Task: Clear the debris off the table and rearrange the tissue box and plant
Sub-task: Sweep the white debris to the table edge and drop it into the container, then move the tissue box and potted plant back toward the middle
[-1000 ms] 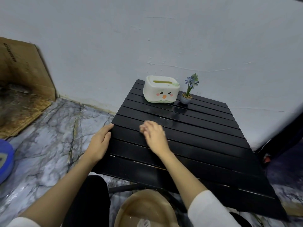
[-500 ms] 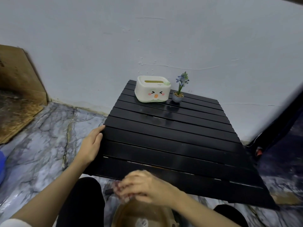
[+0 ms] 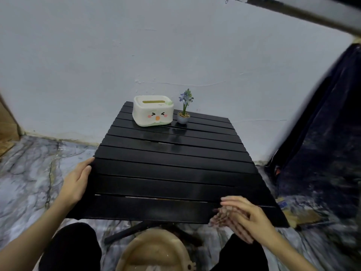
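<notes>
A black slatted table (image 3: pixel 172 167) stands in front of me. At its far edge sits a white tissue box (image 3: pixel 153 113) with a cartoon face. Just to the right of the box is a small potted plant (image 3: pixel 184 110) with blue flowers. My left hand (image 3: pixel 76 182) holds the table's left edge, thumb on top and fingers hidden underneath. My right hand (image 3: pixel 240 216) hovers at the table's front right edge, fingers spread and blurred, holding nothing. No debris shows on the slats.
A tan round bowl (image 3: pixel 154 251) sits on the floor below the table's front edge, between my knees. Dark cloth (image 3: pixel 322 143) hangs at the right. The floor (image 3: pixel 29 163) is marbled grey, with cardboard at the far left.
My right hand went from the table's middle to above the bowl, then out to the front right edge, now spread. My left hand stayed on the left edge.
</notes>
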The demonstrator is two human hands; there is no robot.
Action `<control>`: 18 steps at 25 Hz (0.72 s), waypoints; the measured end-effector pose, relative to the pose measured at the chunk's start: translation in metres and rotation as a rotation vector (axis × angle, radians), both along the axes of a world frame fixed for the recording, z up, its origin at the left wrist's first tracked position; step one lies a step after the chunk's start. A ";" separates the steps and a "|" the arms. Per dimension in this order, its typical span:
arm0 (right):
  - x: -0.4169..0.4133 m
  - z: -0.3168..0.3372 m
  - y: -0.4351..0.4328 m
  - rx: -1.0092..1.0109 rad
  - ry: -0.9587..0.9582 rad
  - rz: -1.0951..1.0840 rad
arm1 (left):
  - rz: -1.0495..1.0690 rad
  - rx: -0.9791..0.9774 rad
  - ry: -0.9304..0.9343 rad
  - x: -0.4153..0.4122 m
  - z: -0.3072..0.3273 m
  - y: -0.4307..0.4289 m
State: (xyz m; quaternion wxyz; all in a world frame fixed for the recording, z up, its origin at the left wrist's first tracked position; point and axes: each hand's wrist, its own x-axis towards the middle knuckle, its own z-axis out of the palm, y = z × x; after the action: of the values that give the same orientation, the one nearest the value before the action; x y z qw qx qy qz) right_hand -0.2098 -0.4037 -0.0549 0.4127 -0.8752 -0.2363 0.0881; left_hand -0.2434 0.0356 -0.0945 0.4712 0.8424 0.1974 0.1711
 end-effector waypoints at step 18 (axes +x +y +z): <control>0.040 -0.018 -0.050 -0.379 -0.099 -0.779 | -0.097 0.206 0.118 -0.004 0.005 -0.007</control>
State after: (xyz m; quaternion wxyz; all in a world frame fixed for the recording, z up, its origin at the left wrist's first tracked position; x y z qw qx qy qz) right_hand -0.1699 -0.4532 -0.0731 0.2354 -0.9625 0.1122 -0.0746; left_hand -0.2471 0.0284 -0.0899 0.3777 0.9034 0.1652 0.1179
